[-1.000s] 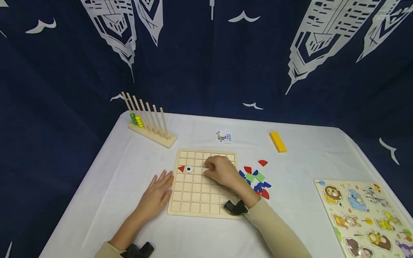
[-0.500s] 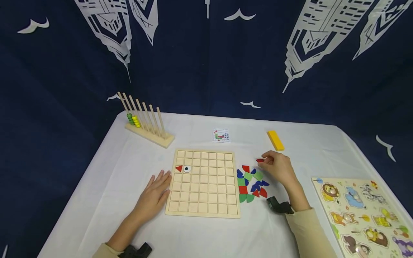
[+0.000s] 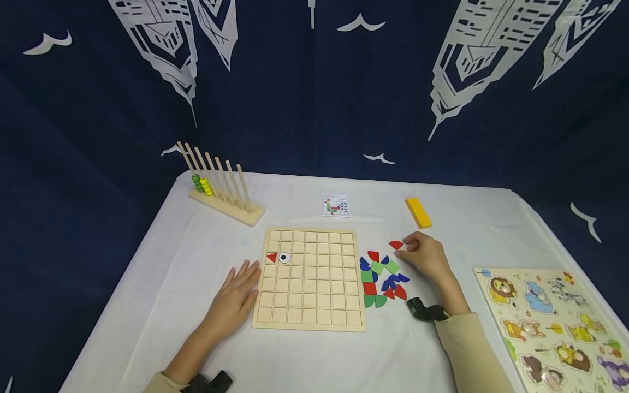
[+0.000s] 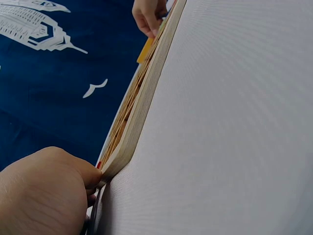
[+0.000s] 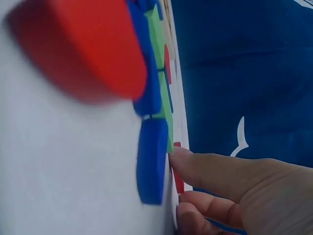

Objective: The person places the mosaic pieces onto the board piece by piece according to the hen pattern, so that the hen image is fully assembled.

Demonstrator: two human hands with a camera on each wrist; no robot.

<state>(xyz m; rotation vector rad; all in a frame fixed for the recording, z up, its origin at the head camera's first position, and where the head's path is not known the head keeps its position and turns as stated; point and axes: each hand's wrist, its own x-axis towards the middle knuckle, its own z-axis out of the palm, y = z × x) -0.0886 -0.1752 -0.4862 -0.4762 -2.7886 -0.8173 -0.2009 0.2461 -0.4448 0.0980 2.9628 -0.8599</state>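
A wooden grid board (image 3: 309, 278) lies mid-table with only a red triangle (image 3: 272, 257) and an eye disc (image 3: 284, 258) set at its left. The left hand (image 3: 235, 297) rests flat, fingers spread, against its left edge. The right hand (image 3: 426, 256) fingers a red piece (image 3: 395, 245) beside the loose coloured pieces (image 3: 382, 278); most cells look unfilled.

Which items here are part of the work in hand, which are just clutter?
In use:
wooden grid board, steadied by left hand
red triangle tile and round eye tile
loose red, blue and green tiles
right hand at red quarter-round tile
small pattern card

Lying about:
wooden bead rack
yellow block
animal peg puzzle
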